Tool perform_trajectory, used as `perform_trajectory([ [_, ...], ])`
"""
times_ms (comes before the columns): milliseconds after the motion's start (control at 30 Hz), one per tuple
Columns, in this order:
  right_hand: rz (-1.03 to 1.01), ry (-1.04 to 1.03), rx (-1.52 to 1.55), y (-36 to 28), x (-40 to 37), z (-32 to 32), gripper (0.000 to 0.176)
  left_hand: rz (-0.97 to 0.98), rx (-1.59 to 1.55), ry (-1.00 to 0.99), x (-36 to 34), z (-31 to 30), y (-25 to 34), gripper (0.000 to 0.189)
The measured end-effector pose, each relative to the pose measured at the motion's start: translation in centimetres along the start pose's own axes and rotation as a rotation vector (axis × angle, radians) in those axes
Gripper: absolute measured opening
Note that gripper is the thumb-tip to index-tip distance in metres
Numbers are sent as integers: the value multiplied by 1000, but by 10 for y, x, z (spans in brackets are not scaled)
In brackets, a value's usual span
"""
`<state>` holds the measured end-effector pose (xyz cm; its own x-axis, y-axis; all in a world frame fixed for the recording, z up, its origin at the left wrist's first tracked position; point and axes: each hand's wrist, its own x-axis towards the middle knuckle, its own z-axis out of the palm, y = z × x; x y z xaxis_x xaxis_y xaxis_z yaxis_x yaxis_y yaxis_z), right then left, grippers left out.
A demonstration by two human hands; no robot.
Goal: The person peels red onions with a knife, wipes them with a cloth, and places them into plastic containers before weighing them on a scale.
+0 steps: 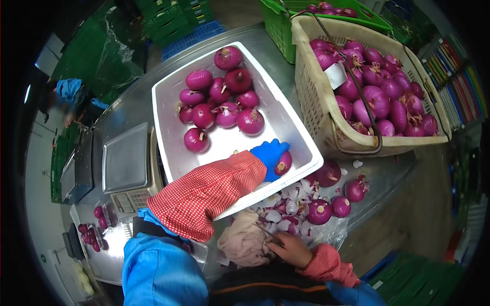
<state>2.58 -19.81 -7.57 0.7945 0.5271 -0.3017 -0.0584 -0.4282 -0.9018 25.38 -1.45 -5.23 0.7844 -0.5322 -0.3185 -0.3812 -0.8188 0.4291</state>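
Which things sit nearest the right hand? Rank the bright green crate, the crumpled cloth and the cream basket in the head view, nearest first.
From the right hand:
1. Crumpled cloth: right beside the fingers, on their left.
2. Cream basket: farther forward and to the right, full of onions.
3. Bright green crate: farthest, beyond the basket.

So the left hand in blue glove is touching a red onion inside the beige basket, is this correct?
Not quite: the left hand in the blue glove is touching a red onion inside the white tray, as the head view shows.
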Motion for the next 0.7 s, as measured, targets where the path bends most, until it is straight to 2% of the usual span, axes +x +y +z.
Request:
perform_trajectory([
  [33, -2, 5, -12, -2, -1, 0, 33, -72, 0, 1, -2, -7, 2, 87],
  [67, -2, 15, 51, -4, -3, -1, 32, -117, -71, 106, -3, -3, -7, 91],
  [133, -7, 39, 178, -8, -7, -2, 30, -136, -449, 311, -5, -3, -28, 94],
  [200, -23, 145, 203, -13, -13, -7, 29, -170, -891, 385, -3, -17, -52, 104],
  [233, -33, 196, 216, -16, -15, -10, 29, -217, -1042, 403, -19, -42, -37, 94],
  [267, -42, 241, 291, -19, -15, -13, 29, -122, -1404, 275, -43, -66, -18, 80],
  [333, -61, 328, 446, -30, -14, -20, 28, -43, -1784, 269, -94, -85, 14, 67],
  [400, -137, 357, 456, -58, -11, -31, 22, 56, -1857, 387, -129, -82, 37, 69],
  [433, -162, 375, 453, -70, -9, -33, 22, 58, -1935, 234, -146, -78, 37, 70],
  [467, -184, 392, 448, -81, -8, -36, 23, 117, -2019, 204, -161, -71, 46, 68],
  [533, -310, 512, 240, -104, -7, -42, 23, 236, -2191, 140, -190, -57, 67, 62],
  [600, -442, 616, -75, -120, -10, -42, 20, 191, -2362, 90, -213, -37, 74, 68],
  [700, -556, 686, -468, -135, -17, -33, 36, 93, -2475, 113, -237, -10, 80, 78],
])
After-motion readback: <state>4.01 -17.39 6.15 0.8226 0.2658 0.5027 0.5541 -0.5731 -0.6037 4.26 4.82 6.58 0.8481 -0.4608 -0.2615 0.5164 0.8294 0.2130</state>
